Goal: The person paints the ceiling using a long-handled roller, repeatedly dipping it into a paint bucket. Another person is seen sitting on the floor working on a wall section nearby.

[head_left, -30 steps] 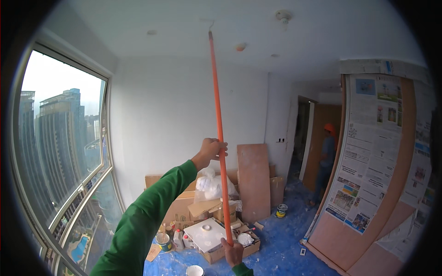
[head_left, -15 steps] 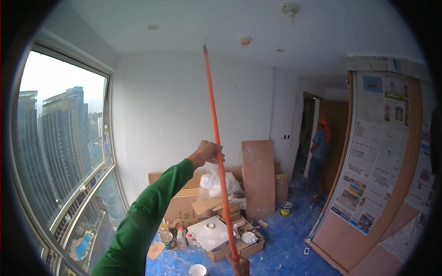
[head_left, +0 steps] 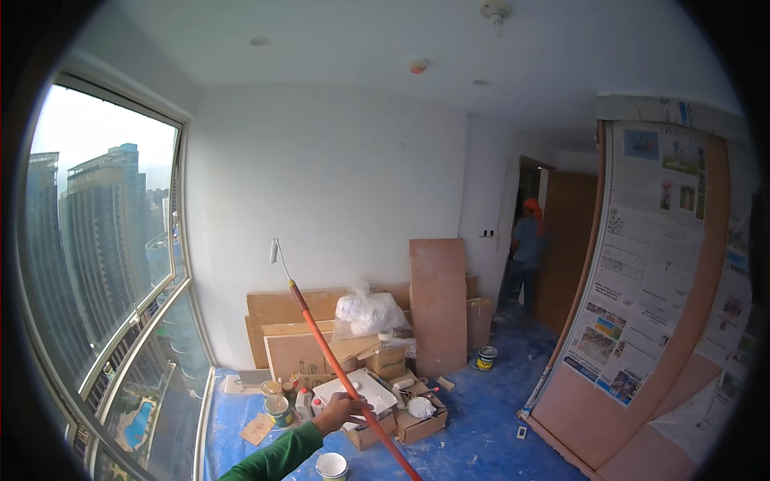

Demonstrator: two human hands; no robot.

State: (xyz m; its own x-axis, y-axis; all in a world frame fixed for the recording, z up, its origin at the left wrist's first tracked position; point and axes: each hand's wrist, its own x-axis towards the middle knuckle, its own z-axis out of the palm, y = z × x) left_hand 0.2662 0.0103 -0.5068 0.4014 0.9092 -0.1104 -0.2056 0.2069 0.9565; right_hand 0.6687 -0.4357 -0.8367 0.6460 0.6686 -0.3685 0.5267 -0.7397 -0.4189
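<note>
A small white paint roller point(head_left: 274, 252) on a bent wire frame tops a long orange extension pole point(head_left: 325, 349). My left hand point(head_left: 340, 411), in a green sleeve, is closed around the pole in the lower middle. The pole slants from upper left to lower right, and its bottom end runs out of the picture. The roller hangs before the white wall and looks apart from it. Behind my left hand stand cardboard boxes and a white board point(head_left: 377, 395). My right hand is out of sight.
An open paint bucket point(head_left: 331, 465) stands on the blue floor sheet point(head_left: 473, 417). Paint cans point(head_left: 277, 410), boards point(head_left: 438, 309) and a plastic bag point(head_left: 369, 311) sit along the wall. Windows rise at left, a newspaper-covered cabinet point(head_left: 634, 272) at right. A person point(head_left: 527, 248) stands by the doorway.
The roller has come down from the ceiling and to the left, tilting the pole. My left hand has lowered with it. My right hand has dropped out of view.
</note>
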